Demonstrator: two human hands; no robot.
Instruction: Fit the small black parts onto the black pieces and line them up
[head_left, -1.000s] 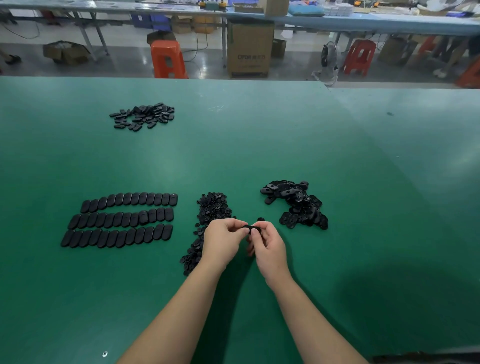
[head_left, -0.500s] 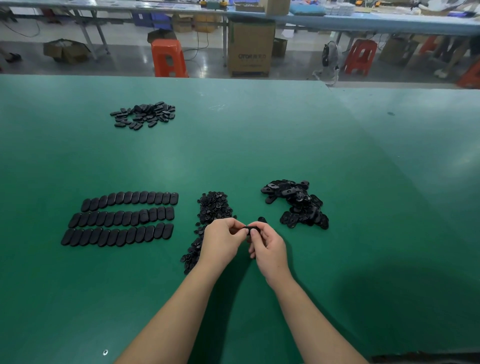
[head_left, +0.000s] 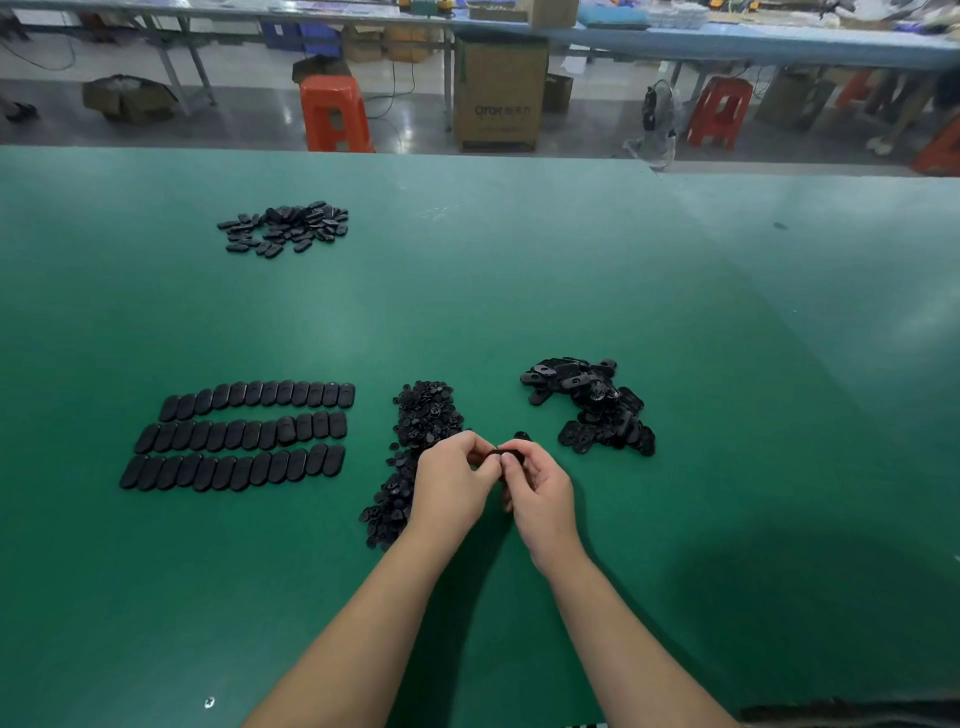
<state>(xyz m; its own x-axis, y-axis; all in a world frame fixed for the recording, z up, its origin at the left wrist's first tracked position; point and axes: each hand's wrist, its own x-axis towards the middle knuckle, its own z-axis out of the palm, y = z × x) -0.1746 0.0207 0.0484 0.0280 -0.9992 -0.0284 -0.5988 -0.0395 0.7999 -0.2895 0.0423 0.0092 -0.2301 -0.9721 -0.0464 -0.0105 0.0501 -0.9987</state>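
Fitting step: our left hand (head_left: 451, 486) and right hand (head_left: 540, 488) both pinch one black piece (head_left: 495, 453) near table's (head_left: 519, 270) front edge. Next, we judge: seat part, add to rows (head_left: 239, 436) leftward.

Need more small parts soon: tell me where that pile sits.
In the head view, the pile of small black parts lies on the green table, left of centre, between the three lined-up rows and the left hand.

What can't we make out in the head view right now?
- Black piece: mostly hidden by the left hand and right hand pinching it; whether the part is seated is unclear.
- Small-parts pile: near end covered by the left hand.
- Finished rows: too small to check fit.
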